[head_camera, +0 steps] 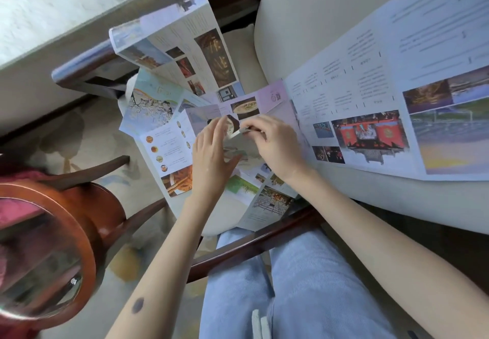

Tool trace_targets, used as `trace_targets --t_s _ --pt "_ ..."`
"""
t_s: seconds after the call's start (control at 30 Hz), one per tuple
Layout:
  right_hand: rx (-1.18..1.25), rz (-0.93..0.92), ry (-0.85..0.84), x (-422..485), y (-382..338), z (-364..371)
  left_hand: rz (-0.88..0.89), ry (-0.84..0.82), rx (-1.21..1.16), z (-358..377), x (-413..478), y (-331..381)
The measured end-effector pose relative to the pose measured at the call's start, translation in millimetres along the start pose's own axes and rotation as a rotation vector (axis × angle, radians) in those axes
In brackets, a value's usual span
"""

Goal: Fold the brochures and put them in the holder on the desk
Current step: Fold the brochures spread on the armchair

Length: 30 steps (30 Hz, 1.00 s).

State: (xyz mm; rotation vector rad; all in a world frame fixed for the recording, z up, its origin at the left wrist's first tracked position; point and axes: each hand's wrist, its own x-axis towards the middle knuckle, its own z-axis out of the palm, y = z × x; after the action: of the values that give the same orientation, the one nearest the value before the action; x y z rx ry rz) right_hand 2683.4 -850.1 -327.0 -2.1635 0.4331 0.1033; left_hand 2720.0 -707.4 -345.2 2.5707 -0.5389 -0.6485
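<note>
Head view, one frame, noted near to far. Nearest me are the person's knees in pale blue trousers [277,285], with a round wooden side table [53,232] at lower left. Both forearms reach forward over a chair seat strewn with brochures.

The left hand [211,158] lies with fingers spread, pressing on a grey-backed brochure [243,148] in the middle of the pile. The right hand [275,142] is closed in a pinch on that brochure's upper edge, apparently turning a panel over. The fold looks part-made; I cannot see a crease.

Under it lie a food leaflet [169,153], a map sheet [148,108] and others, overlapping loosely. Further off a long unfolded brochure [383,100] runs along the cream cushion [304,21], and another [185,39] leans against the chair arm.

Risks, as I judge them:
- the soft, layered base gives under pressure, so the crease may run crooked
- the pinch may catch a sheet beneath
- loose sheets near the seat edge may slide off

No holder or desk is in view.
</note>
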Motion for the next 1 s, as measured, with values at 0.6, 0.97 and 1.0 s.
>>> trace_targets --t_s 0.6,0.97,1.0 --pt "-0.231 -0.421 -0.344 -2.4 -90.1 13.3 -0.329 0.116 -0.094 -62.9 -80.4 -30.8" --pt "0.216 -0.279 -0.520 -5.1 -159.1 52.5 -0.380 0.350 -0.654 -119.6 -152.6 -87.0" --pt "0.253 -0.250 -0.517 -4.1 -164.7 56.0 -0.382 0.342 -0.638 -125.0 -161.7 -98.5"
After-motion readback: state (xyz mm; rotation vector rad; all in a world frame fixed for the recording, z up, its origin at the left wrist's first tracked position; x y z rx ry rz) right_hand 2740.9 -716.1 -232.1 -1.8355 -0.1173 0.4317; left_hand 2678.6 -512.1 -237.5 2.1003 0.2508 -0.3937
